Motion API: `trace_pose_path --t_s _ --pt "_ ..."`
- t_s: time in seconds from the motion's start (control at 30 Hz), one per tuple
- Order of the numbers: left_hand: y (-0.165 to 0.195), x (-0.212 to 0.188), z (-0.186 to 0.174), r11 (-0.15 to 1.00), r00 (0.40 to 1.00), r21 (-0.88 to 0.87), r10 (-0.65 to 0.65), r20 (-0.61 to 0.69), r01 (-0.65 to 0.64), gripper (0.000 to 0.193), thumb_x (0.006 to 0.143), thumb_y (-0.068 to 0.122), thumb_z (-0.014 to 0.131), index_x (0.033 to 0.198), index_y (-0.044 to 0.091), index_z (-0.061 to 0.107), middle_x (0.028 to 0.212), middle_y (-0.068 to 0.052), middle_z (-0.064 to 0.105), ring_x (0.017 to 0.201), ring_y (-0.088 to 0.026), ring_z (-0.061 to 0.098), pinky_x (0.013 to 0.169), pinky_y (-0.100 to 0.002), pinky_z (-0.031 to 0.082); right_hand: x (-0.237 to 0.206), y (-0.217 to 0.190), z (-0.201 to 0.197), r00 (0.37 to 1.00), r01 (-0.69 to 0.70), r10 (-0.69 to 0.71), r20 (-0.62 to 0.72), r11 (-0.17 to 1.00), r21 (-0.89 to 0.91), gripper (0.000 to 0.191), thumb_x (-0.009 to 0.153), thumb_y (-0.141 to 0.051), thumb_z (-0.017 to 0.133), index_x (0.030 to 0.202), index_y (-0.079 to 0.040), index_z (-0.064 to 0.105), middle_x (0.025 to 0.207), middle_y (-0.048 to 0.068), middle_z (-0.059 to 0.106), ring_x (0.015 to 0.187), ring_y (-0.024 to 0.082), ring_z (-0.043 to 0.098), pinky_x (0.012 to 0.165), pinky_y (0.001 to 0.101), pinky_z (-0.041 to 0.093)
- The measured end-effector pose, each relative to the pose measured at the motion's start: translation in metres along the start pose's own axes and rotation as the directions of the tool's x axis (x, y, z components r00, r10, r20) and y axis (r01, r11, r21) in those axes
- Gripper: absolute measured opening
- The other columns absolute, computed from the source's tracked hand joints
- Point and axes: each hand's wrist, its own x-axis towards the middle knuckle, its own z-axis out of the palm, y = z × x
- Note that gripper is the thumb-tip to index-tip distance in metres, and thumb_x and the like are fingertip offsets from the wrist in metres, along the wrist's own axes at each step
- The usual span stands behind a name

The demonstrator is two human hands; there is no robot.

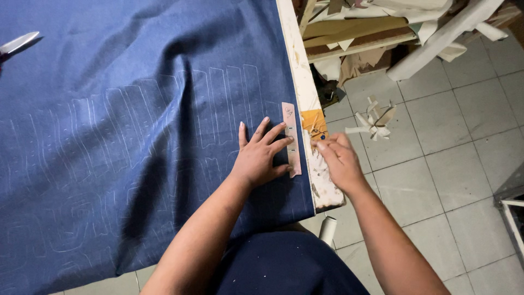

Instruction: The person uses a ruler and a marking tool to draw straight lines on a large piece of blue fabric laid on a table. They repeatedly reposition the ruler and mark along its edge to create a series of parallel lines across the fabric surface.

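Blue denim cloth [136, 136] covers the table, chalk outlines faint across it. Narrow pink template strip [291, 139] lies at the cloth's right edge, centre-right of frame, long axis running top to bottom along the table edge [305, 82]. Left hand [261, 155] lies flat, fingers spread, fingertips pinning the strip. Right hand [339, 158], just right of the strip, is pinched closed at its edge; what it grips is too small to tell. Scissor blade [19, 42] cut off upper left.

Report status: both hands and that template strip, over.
Left hand flat, pinning pink template strip on blue denim. Right hand at table edge, fingertips pinched, contents unclear. Nothing obstructing.
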Motion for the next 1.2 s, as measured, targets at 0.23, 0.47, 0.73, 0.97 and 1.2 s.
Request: trace_pose_path --t_s 0.23,0.47,0.73,0.97,1.2 --pt "0.004 0.000 -0.003 1.000 1.000 -0.007 -0.013 0.015 0.014 0.071 0.072 0.048 0.084 0.136 0.031 0.060 0.161 0.003 0.035 0.154 -0.030 0.019 0.116 -0.076 -0.002 0.010 -0.040 -0.011 1.000 -0.013 0.013 -0.016 0.999 -0.030 0.027 0.100 -0.022 0.057 0.111 -0.002 0.071 0.101 0.010 0.073 0.087 0.022 0.071 0.082 0.0321 0.054" --pt "0.008 -0.010 -0.001 1.000 1.000 -0.009 -0.013 0.024 0.013 0.074 0.075 0.048 0.081 0.142 0.029 0.054 0.163 0.002 0.033 0.155 -0.031 0.018 0.117 -0.074 0.000 0.016 -0.047 -0.008 0.973 0.228 -0.229 -0.004 0.973 -0.043 0.023 0.102 -0.020 0.060 0.108 -0.001 0.071 0.101 0.012 0.070 0.095 0.026 0.070 0.085 0.0324 0.053" --pt "0.005 -0.003 0.004 1.000 0.998 -0.007 -0.030 0.052 0.030 0.078 0.078 0.049 0.079 0.147 0.033 0.048 0.165 0.004 0.027 0.155 -0.028 0.014 0.118 -0.073 -0.003 -0.006 -0.022 0.008 0.964 0.201 -0.131 0.232 0.929 -0.310 0.044 0.085 -0.026 0.075 0.126 -0.009 0.068 0.120 0.015 0.061 0.103 0.035 0.064 0.085 0.0411 0.052" --pt "0.002 -0.001 0.004 1.000 1.000 -0.016 -0.019 0.025 0.019 0.078 0.078 0.048 0.079 0.148 0.030 0.049 0.165 0.003 0.027 0.155 -0.029 0.015 0.117 -0.073 -0.002 -0.025 -0.007 0.018 0.977 0.206 -0.191 0.096 0.962 -0.180 0.055 0.077 -0.023 0.084 0.129 -0.014 0.067 0.120 0.011 0.061 0.104 0.027 0.067 0.086 0.0371 0.055" --pt "0.003 0.001 0.005 0.999 0.998 -0.017 -0.039 0.042 0.039 0.078 0.078 0.048 0.079 0.148 0.030 0.048 0.165 0.003 0.027 0.155 -0.028 0.014 0.118 -0.073 -0.003 -0.023 -0.002 0.018 0.974 0.216 -0.194 0.119 0.951 -0.221 0.055 0.079 -0.023 0.082 0.131 -0.017 0.068 0.116 0.010 0.059 0.103 0.027 0.065 0.086 0.0378 0.055"
